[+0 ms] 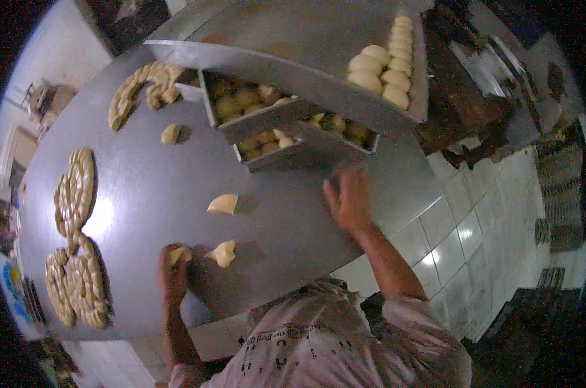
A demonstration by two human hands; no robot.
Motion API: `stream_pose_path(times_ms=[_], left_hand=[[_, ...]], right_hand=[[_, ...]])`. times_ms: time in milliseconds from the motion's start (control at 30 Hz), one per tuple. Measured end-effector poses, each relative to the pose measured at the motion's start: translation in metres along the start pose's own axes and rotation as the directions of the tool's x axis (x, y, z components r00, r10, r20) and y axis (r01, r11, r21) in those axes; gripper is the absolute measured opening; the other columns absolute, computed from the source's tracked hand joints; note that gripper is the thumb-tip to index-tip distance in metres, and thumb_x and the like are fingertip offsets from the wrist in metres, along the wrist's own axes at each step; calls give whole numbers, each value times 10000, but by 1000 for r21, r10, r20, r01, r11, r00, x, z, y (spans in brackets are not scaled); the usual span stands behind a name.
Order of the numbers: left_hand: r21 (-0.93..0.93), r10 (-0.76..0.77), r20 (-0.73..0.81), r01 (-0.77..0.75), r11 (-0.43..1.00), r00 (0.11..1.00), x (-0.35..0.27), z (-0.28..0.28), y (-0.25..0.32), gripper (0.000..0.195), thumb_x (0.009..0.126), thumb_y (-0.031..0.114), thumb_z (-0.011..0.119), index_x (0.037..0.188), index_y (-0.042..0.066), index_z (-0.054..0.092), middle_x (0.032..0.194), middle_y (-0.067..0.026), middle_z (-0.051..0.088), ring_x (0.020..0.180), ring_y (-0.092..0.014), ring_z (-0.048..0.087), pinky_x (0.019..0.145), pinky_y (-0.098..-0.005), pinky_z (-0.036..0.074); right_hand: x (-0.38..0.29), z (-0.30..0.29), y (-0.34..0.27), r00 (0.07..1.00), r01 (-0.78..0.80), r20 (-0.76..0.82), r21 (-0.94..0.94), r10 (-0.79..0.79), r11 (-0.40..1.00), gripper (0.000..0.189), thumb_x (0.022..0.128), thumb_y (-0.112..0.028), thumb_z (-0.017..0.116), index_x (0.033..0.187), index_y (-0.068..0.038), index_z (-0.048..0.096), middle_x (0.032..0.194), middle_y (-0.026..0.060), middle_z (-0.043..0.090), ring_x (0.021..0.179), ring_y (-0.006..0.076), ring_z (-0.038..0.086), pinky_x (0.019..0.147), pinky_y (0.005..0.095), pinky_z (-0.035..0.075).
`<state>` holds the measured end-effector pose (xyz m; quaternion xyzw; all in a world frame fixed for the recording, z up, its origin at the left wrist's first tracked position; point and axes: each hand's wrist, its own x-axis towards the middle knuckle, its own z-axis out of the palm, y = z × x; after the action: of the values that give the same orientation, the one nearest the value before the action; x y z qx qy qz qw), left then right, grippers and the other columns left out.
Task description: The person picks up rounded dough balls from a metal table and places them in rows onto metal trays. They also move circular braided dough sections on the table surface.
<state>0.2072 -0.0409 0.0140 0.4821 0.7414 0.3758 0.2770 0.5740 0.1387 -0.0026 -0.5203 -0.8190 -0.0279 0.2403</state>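
In my left hand (173, 276), at the near left of the metal tabletop (283, 218), is a small lump of dough (179, 254). Just right of it lies a loose, ragged dough piece (223, 253). A cut dough piece (224, 204) rests farther back. My right hand (350, 201), blurred, is over the tabletop in front of the metal tins, thumb apart from the fingers and nothing visible in it. Pale dough pieces fill a large tin (259, 117), a smaller tin (275, 157) and a tin on the right (376, 144); shadow hides part of their contents.
Long knobbly dough strips (77, 194) and coiled ones (82, 286) lie along the left side. Another dough strip (133, 92) and a single lump (170, 134) are farther back. Smooth dough balls (395, 72) stand on a raised metal shelf (283, 60). Floor tiles (453, 242) show at right.
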Motion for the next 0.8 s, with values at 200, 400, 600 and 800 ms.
stream_pose_path(times_ms=[200, 400, 600, 800], left_hand=[[-286, -171, -327, 75, 955, 929, -11, -35, -16, 146, 853, 104, 536, 793, 71, 407, 712, -22, 408, 668, -121, 411, 620, -271, 377], [-391, -260, -218, 160, 907, 941, 19, 4, 44, 250, 821, 89, 583, 702, 116, 364, 667, 42, 297, 609, -61, 293, 533, -233, 266], [-516, -140, 81, 161, 841, 987, 22, 38, 110, 389, 796, 40, 572, 1154, 63, 422, 1003, -40, 457, 899, -133, 440, 783, -260, 383], [-536, -110, -1, 93, 839, 994, 29, 47, 111, 203, 806, 77, 575, 969, 65, 455, 864, -11, 452, 800, -110, 428, 736, -256, 380]], right_hand=[[14, -26, 68, 977, -202, 68, -4, 202, 979, 319, 707, -205, 643, 939, -32, 508, 949, 154, 527, 974, 357, 462, 890, 484, 314], [1, -16, 45, 1000, 2, 26, 307, -10, 952, 284, 666, -162, 651, 898, -39, 542, 894, 159, 536, 918, 358, 475, 816, 445, 371], [57, -21, 118, 941, -331, 70, -23, 332, 943, 219, 653, -142, 652, 794, -15, 543, 887, 171, 524, 946, 344, 463, 799, 441, 372], [27, -45, 111, 997, 59, 52, 108, -64, 992, 335, 668, -142, 641, 962, -21, 537, 1076, 216, 496, 1017, 409, 433, 876, 452, 371]])
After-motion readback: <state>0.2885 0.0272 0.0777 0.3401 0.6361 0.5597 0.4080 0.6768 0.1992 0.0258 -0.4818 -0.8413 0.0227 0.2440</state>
